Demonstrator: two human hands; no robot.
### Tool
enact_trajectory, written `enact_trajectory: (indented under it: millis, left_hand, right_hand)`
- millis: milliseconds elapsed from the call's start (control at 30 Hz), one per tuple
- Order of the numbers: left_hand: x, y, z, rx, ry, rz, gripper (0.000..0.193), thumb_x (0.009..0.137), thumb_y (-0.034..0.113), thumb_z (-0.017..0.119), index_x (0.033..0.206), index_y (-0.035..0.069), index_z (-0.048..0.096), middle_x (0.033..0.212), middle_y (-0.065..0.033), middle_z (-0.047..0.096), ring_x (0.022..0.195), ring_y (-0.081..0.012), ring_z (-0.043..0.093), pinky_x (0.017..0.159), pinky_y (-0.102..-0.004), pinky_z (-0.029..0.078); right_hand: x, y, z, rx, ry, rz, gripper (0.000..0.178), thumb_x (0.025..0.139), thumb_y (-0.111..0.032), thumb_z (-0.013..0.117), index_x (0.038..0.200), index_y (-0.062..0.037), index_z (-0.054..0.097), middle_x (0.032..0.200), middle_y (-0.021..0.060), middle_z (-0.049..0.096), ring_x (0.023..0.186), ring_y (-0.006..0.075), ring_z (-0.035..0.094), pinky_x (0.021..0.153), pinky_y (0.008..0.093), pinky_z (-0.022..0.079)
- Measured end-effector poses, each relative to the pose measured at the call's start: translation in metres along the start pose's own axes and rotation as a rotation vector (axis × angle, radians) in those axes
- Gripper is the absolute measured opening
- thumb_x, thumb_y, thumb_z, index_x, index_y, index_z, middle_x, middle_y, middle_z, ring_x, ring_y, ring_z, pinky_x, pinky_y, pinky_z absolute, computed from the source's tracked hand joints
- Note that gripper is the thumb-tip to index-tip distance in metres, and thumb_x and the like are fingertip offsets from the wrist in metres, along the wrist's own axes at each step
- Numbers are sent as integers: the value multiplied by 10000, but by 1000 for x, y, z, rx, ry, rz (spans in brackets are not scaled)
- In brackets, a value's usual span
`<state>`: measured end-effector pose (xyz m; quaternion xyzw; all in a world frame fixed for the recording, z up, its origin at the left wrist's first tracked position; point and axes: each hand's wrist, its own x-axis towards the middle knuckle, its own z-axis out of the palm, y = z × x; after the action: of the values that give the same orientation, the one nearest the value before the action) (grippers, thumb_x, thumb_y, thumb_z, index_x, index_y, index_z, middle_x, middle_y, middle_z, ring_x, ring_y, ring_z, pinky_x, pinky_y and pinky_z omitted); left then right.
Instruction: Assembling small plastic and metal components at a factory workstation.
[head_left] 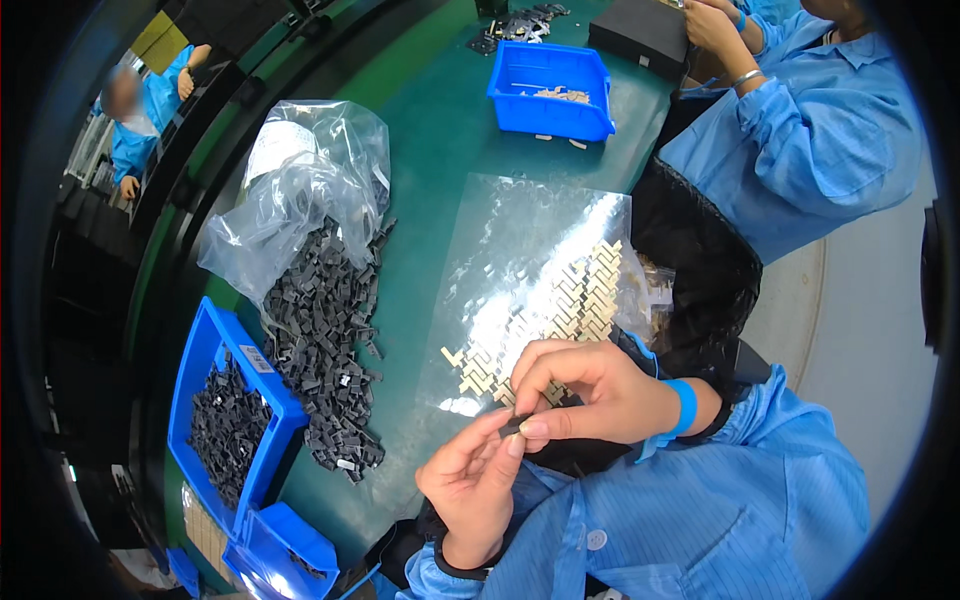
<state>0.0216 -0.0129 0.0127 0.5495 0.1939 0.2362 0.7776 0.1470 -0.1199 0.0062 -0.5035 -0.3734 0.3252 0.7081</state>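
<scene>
Between the fingertips of both my hands is a small black plastic part (513,427), mostly covered by the fingers. My left hand (473,480) pinches it from the left with thumb and forefinger. From the other side my right hand (595,392), with a blue band at the wrist, grips the same part. Just beyond the hands lies a clear plastic sheet (475,240) carrying rows of cream-coloured angular pieces (565,305). Left of the hands spreads a heap of small black parts (325,340).
A clear bag (330,165) lies behind the heap. Blue bins stand at the left (290,415), lower left (310,535) and far side (550,118). A black box (640,35) sits at the back. One person (790,140) works at the right, another (150,125) at far left.
</scene>
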Motion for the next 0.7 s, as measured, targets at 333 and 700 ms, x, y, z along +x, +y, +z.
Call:
enact_trajectory:
  millis: [333,700]
  left_hand:
    - [12,19,-7,-36,-318,-78,376,783,-100,588,1151,-90,514,904,-202,641,812,-232,649,750,-324,533]
    - [9,22,6,356,-238,41,422,748,-114,618,1157,-71,519,868,-179,651,741,-201,649,691,-280,529]
  right_hand:
    - [7,-4,-14,487,-284,414,98,822,-83,620,813,-8,557,764,24,587,693,68,548,636,203,431]
    - [21,-19,-10,279,-315,508,121,849,-85,553,756,-17,519,642,-18,534,596,29,455,533,191,371]
